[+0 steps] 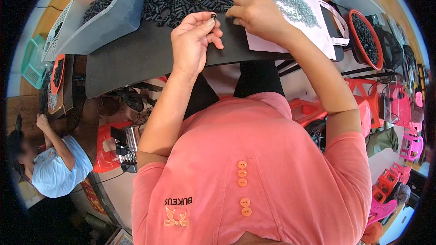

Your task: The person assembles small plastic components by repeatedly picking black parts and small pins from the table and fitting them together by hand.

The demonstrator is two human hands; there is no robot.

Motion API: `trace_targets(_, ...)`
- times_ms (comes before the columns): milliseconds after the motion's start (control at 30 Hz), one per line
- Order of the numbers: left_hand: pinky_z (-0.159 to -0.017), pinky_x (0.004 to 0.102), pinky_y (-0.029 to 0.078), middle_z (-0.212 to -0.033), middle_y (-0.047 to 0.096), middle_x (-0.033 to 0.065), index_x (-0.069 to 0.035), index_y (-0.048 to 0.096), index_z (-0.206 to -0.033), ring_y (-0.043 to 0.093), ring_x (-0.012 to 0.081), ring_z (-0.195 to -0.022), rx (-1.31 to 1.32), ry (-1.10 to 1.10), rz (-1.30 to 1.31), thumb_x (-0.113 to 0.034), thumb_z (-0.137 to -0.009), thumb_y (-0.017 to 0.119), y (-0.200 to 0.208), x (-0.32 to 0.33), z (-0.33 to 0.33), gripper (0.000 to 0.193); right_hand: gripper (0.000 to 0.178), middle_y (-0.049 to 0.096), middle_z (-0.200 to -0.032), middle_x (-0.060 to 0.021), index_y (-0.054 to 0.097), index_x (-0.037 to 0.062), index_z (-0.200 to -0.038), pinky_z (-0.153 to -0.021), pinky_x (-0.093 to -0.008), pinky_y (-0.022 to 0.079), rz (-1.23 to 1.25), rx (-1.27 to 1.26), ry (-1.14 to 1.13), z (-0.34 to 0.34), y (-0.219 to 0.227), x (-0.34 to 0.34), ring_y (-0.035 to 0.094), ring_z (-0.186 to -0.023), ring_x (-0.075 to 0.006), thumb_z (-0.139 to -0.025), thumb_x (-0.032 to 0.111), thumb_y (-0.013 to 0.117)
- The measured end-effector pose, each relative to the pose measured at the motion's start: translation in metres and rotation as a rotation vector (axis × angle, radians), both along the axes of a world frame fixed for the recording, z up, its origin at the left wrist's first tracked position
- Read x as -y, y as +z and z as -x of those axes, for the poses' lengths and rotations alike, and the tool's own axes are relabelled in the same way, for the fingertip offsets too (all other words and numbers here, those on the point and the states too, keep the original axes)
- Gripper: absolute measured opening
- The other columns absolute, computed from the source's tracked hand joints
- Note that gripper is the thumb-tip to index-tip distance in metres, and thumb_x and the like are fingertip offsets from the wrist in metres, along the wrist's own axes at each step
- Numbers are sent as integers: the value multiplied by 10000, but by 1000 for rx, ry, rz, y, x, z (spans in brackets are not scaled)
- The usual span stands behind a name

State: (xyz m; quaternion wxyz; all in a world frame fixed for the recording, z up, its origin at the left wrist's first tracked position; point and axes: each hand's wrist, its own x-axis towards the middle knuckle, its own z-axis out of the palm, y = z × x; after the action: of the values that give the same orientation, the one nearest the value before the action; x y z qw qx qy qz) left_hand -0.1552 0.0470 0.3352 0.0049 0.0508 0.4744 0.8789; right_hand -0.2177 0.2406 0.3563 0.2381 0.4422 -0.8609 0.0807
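I pinched one small black part (213, 17) tight between thumb and forefinger of my left hand (196, 41) over the table (150, 59) front edge, while my right hand (259, 16), fingers curled and apparently empty, pressed the white sheet (290, 9); steady grip mattered.

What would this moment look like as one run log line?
left hand: pinching small black part | right hand: on white sheet by metal pins | black parts pile behind
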Motion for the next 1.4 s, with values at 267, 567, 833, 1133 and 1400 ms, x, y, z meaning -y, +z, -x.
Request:
trace_targets(267, -524, 300, 536, -879, 633, 156, 78, 576, -1023, 627, 201, -694, 12, -12, -4, -11, -901, 590, 1, 0, -1, 151, 117, 583, -810, -44, 645, 115, -856, -702, -389, 455, -3, -15, -25, 0, -9, 2, 607, -828, -257, -752, 139, 694)
trace_targets(567, -495, 277, 531, -874, 619, 144, 81, 567, -1025, 615, 189, -677, 33, 21, 89, -3, -900, 593, 3, -5, 0, 152, 83, 633, -798, -112, 589, 25, -895, -686, -324, 469, 409, 442, -11, -21, 15, 20, 616, -752, -239, -840, 84, 611)
trace_targets(833, -518, 290, 530, -869, 634, 133, 60, 580, -1040, 622, 186, -678, 0, 49, 139, -4, -905, 585, 1, -8, -2, 149, 86, 611, -772, -19, 614, 9, -927, -703, -251, 453, 696, 832, 125, -18, 8, 21, 556, -750, -89, -866, 69, 613)
trace_targets(1133, -515, 277, 523, -872, 636, 124, 62, 592, -1037, 611, 171, -676, -8, 66, 205, -8, -908, 588, -1, -9, -3, 147, 100, 629, -839, -46, 664, 0, -924, -735, -259, 465, 615, 651, 123, -22, 17, 20, 600, -805, -134, -855, 31, 598)
trace_targets(1400, -481, 254, 510, -850, 628, 112, 72, 598, -1036, 600, 148, -657, -8, 74, 243, -2, -900, 600, 1, -13, -5, 155, 131, 655, -842, -96, 660, 4, -943, -690, -310, 507, 491, 391, 124, -22, 19, 23, 655, -763, -210, -823, -16, 612)
